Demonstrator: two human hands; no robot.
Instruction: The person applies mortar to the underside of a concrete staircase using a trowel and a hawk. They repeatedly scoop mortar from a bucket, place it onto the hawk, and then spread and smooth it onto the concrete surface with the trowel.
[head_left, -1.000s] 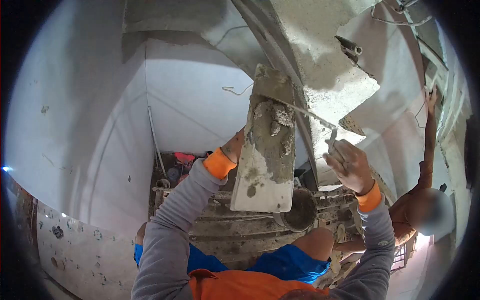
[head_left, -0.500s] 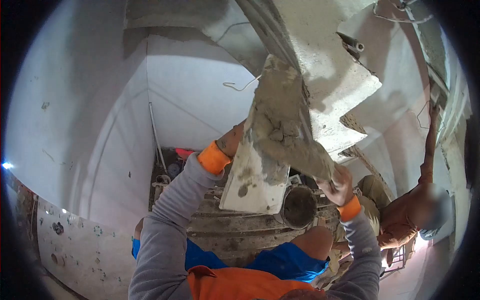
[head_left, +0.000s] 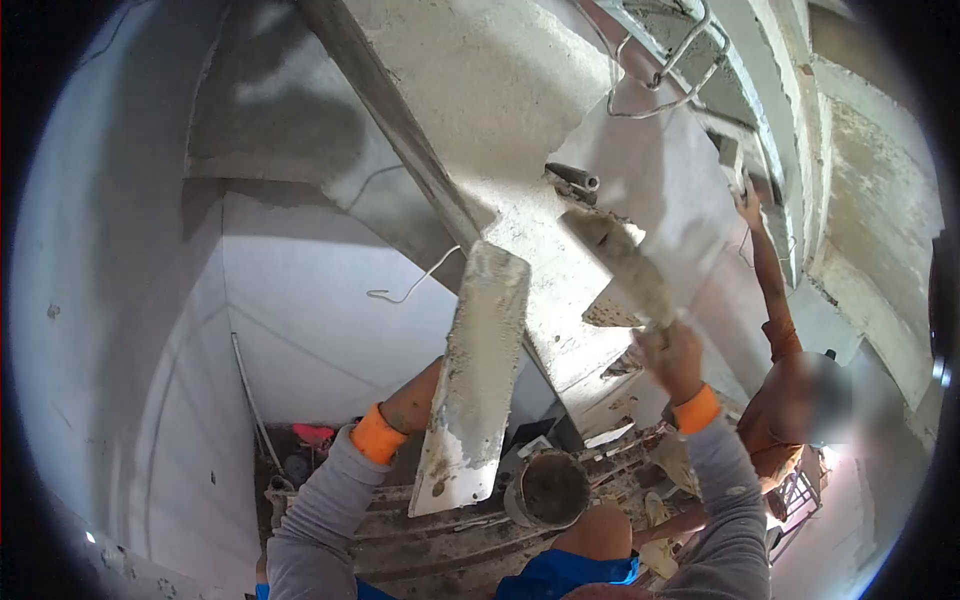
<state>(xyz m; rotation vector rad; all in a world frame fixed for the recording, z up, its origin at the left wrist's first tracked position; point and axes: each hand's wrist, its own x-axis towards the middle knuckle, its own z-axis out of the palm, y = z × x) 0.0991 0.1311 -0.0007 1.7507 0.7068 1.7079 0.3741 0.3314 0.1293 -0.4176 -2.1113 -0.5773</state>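
My left hand is hidden behind a long mortar-smeared plastering board; only the wrist and orange cuff show beside it. That hand holds the board up on a tilt, with wet mortar over its upper part. My right hand is closed round the handle of a trowel, raised to the right of the board. Grey mortar covers the trowel, which is slightly blurred. Behind it is the stepped, sawtooth edge of a concrete staircase, seen from the side.
A bucket of mortar stands on wooden planks below. To the right a co-worker reaches one arm up to the wall. A pipe end sticks out near the steps, a bent wire hangs left, and bent metal rods jut overhead.
My right hand has lifted the trowel off the board, up and right toward the stepped edge, with mortar on it. The board has less mortar. My view has tilted up and right.
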